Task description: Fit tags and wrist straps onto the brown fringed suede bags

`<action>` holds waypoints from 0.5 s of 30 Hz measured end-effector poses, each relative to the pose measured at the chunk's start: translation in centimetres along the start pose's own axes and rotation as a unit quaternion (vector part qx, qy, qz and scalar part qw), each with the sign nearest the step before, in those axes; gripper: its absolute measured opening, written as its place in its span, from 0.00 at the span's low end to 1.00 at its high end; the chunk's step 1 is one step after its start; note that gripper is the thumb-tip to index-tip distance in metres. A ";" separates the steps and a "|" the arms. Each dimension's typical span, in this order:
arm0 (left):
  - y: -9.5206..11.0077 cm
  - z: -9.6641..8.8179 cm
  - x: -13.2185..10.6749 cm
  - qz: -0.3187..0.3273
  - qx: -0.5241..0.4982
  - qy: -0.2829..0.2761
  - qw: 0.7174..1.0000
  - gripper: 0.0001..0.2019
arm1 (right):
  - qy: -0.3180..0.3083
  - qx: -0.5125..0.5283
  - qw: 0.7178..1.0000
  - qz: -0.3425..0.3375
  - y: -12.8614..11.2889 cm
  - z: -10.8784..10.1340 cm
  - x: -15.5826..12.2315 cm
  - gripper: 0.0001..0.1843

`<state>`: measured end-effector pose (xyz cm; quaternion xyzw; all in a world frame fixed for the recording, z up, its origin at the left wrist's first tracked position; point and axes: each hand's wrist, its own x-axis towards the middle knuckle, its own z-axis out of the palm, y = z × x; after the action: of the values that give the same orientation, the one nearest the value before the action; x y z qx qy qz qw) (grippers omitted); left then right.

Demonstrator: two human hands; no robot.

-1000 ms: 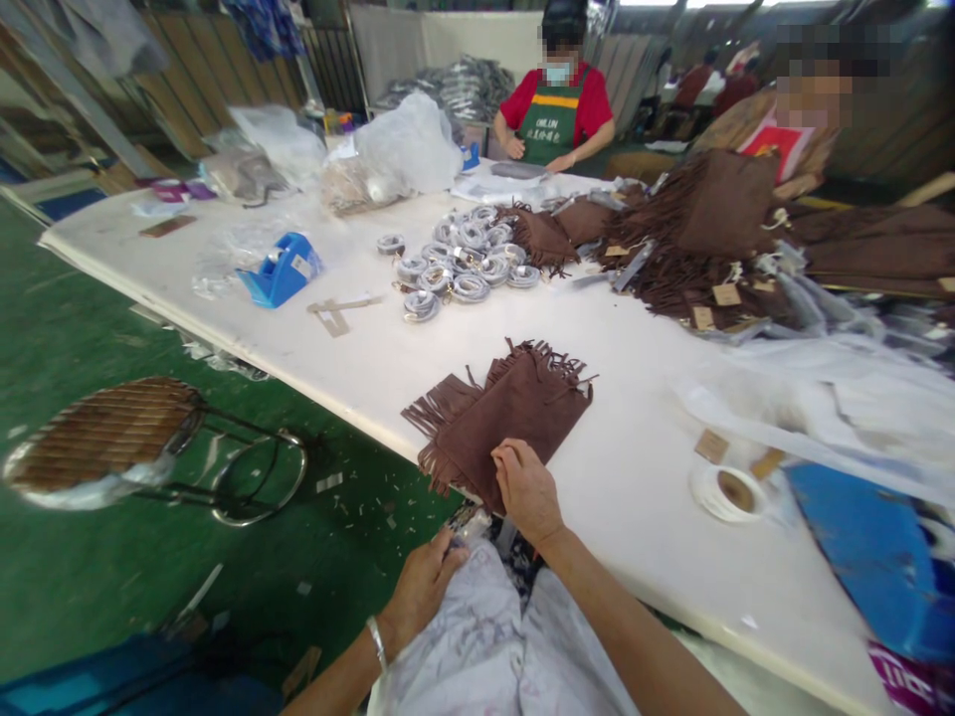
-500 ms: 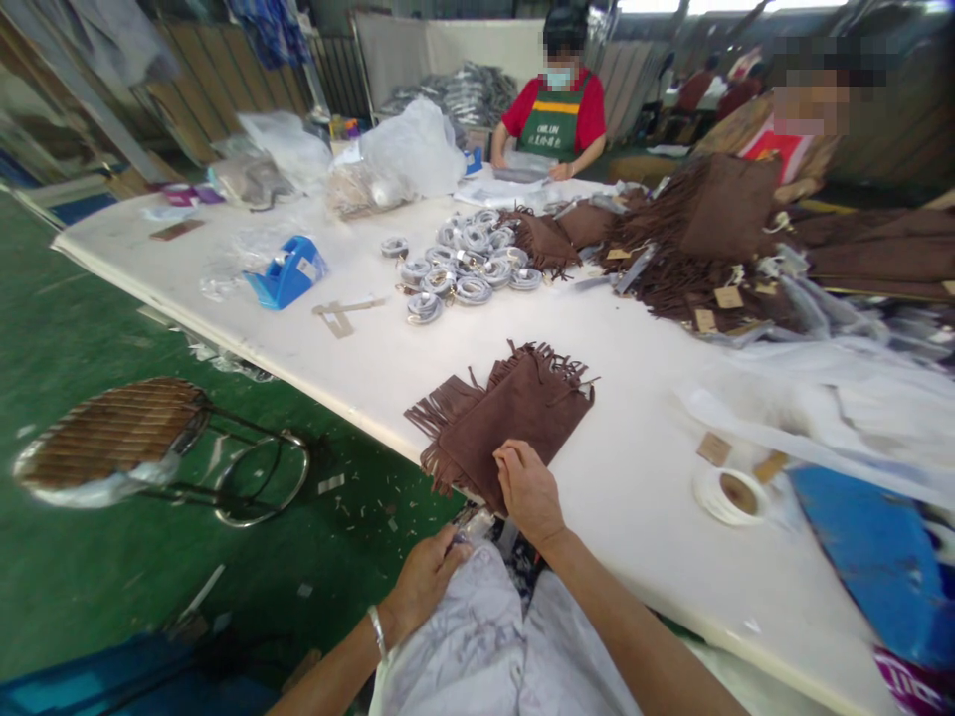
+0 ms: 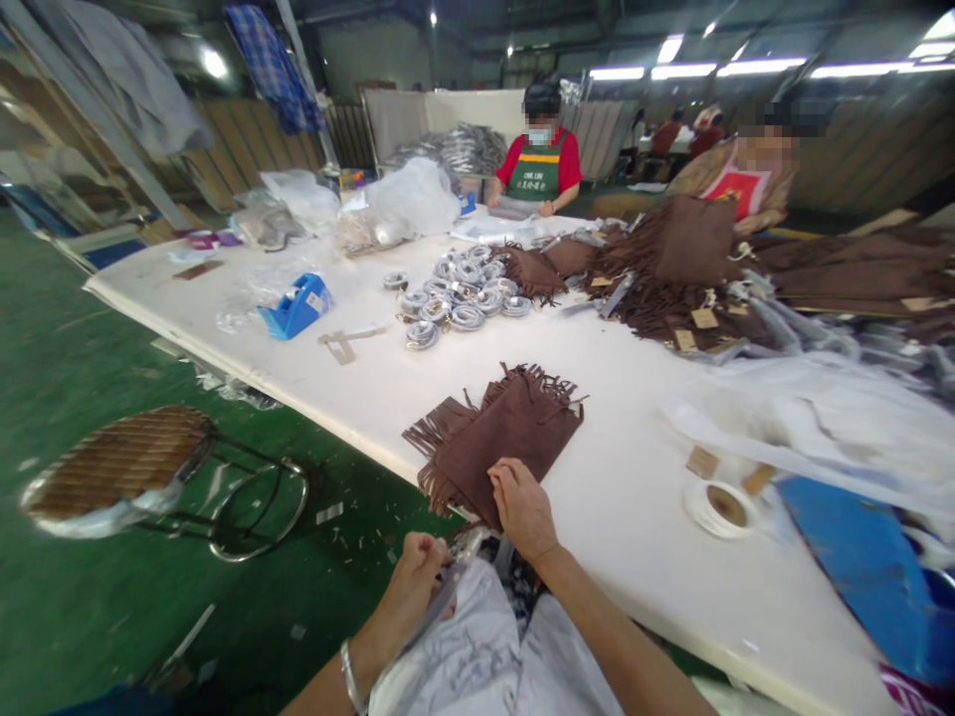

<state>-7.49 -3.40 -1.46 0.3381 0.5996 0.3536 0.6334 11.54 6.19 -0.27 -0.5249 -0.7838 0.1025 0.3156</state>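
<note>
Slip risk: the brown fringed pouch [image 3: 514, 433] has its nearest corner at the near edge of the white worktable [image 3: 619, 467], so a tug toward the lap could pull it off onto the littered green floor [image 3: 339, 477].
Fringe risk: the loose strips splay in several directions; a careless slide could fold some under the body or tangle them.
Film risk: the clear plastic film [image 3: 442, 597] looks thin and limp; a hard pull might crease or tear it.
Pouch place: flat on the worktable, against its near edge, set at a slant.
Pouch look: dark brown, matt, suede-like; a smooth, roughly rectangular panel, with fringe at its left and far sides.
Right hand [image 3: 526, 512]: thumb and fingertips together over the pouch's near part; whether they pinch anything, I cannot tell.
Left hand [image 3: 410, 587]: off the near edge, above the lap, fingers curled in beside the film; whether they grip it, I cannot tell.
</note>
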 end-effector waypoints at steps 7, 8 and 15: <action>2.5 -3.3 -2.8 -0.137 -0.035 -0.136 0.981 0.26 | -0.006 0.027 1.000 -0.008 0.1 -0.1 -0.1 0.12; 3.0 -3.6 -2.9 -0.135 -0.023 -0.166 0.977 0.26 | -0.008 0.029 0.999 -0.011 0.2 0.0 -0.2 0.12; 4.4 -2.5 -0.9 -0.100 0.045 -0.220 0.969 0.29 | -0.004 0.028 0.999 -0.022 0.6 0.3 -0.3 0.12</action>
<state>-10.23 -1.84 2.62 0.3740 0.4912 0.1785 0.7661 11.90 6.23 -0.88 -0.4981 -0.7933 0.1193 0.3290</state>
